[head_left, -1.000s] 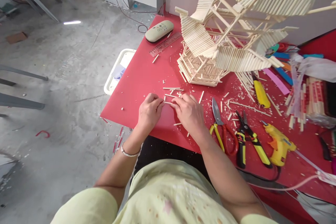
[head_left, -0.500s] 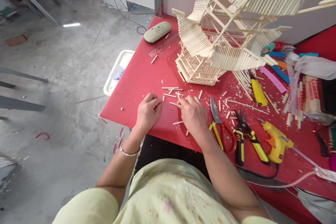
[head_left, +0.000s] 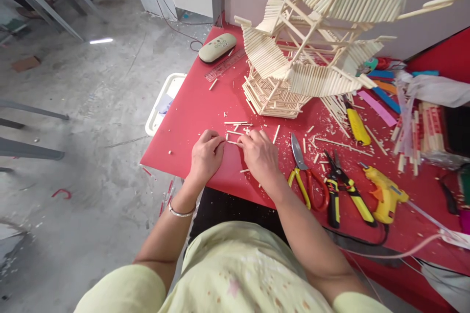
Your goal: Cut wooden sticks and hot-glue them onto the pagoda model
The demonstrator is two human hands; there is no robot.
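My left hand [head_left: 206, 155] pinches a short wooden stick [head_left: 226, 137] that stands up from its fingertips. A second short wooden stick [head_left: 232, 142] is pinched in my right hand [head_left: 260, 159], lying sideways with its left end meeting the first stick or very close to it. Both hands hover low over the front of the red table [head_left: 183, 142]. Loose cut sticks [head_left: 238, 123] are scattered just beyond my fingers. Behind them rises a tiered tower [head_left: 273, 93] built of the same pale sticks, with slatted, flaring roofs.
To the right lie scissors [head_left: 299, 156], black-and-yellow cutters [head_left: 341, 181], a yellow glue gun [head_left: 385, 193] with its cord, and a yellow utility knife [head_left: 357, 124]. A glasses case [head_left: 217, 48] and clear ruler [head_left: 224, 64] are at the back left. Bundled sticks [head_left: 433, 127] sit far right.
My right hand has moved left, bringing its stick up to the one in my left hand. The left hand has stayed nearly still. The view has shifted slightly.
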